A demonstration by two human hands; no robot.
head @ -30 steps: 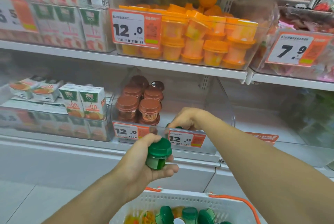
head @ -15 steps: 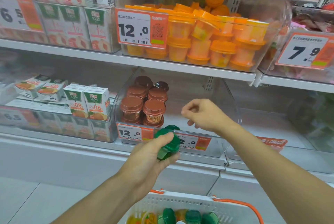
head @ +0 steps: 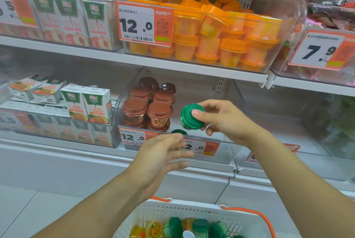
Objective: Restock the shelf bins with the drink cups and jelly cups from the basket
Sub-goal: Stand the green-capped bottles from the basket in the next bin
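Pinching a green-lidded cup (head: 191,116) between thumb and fingers, your right hand (head: 224,120) holds it tilted at centre frame, over the open right half of the clear lower bin (head: 226,153). Brown-lidded cups (head: 148,111) fill that bin's left half, and another green lid (head: 178,132) shows behind its front wall. Your left hand (head: 163,157) hovers below, fingers spread, holding nothing. More green-lidded cups sit in the white basket (head: 192,212) at bottom centre.
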